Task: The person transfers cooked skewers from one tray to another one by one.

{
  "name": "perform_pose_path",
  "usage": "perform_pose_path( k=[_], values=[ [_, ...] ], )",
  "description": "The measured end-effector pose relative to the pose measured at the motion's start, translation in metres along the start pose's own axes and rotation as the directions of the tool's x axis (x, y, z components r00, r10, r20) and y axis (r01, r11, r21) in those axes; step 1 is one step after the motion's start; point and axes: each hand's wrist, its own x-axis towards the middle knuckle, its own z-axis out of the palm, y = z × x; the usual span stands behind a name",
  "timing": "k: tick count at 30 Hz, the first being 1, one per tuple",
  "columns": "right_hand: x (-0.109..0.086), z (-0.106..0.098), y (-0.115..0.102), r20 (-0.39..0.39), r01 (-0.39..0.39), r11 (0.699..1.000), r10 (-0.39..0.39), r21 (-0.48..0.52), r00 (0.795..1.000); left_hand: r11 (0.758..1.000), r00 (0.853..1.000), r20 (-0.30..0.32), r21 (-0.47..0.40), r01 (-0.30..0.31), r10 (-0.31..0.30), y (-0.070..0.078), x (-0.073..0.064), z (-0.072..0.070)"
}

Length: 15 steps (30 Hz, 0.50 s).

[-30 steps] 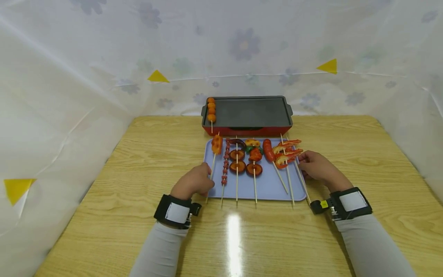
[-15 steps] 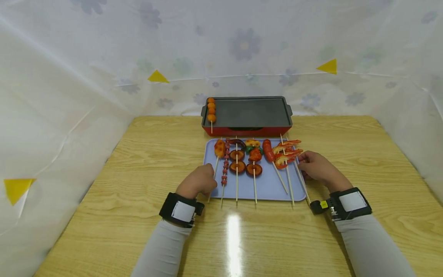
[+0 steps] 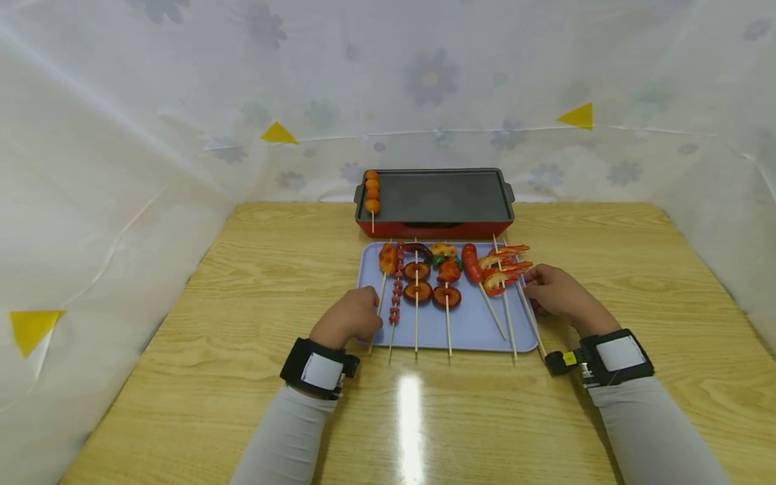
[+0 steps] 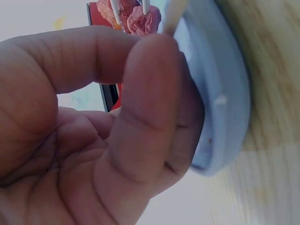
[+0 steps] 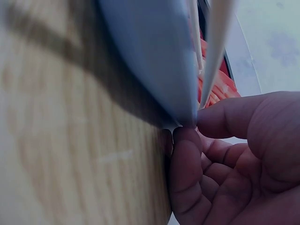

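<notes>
In the head view my left hand [image 3: 348, 316] pinches the stick of a skewer with a browned orange piece [image 3: 388, 259], laid over the left side of a pale blue tray [image 3: 473, 340]. The left wrist view has the stick [image 4: 176, 16] coming out past the fingertips, close to the tray's rim [image 4: 225, 98]. My right hand [image 3: 558, 293] grips the tray's right rim, thumb above and fingers below in the right wrist view. Beside that hand lie the shrimp skewers [image 3: 502, 277]. A sausage skewer [image 3: 471, 263] is just left of them.
Mushroom skewers [image 3: 416, 292] and a skewer of small pink pieces [image 3: 395, 293] lie on the tray, sticks over its front edge. Behind it stands a red grill with a black plate [image 3: 442, 195], bearing a skewer of orange balls [image 3: 372, 192]. All rest on a wooden table [image 3: 273, 269].
My left hand has shifted right with its skewer, whose browned piece has come down and inward, beside the small pink pieces. The right hand keeps its place on the tray.
</notes>
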Motion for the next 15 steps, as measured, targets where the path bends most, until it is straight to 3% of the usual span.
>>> perform_pose_path(
  k=[10,15],
  values=[
    [0.0,0.0,0.0,0.0,0.002,1.0,-0.002,-0.002,1.0,1.0,1.0,-0.022,0.025,-0.015,0.016,-0.001,-0.003,-0.001],
    [0.0,-0.001,0.001,0.004,-0.002,1.0,0.002,0.0,1.0,1.0,0.997,-0.076,0.016,-0.026,0.027,-0.002,-0.002,-0.011]
  ],
)
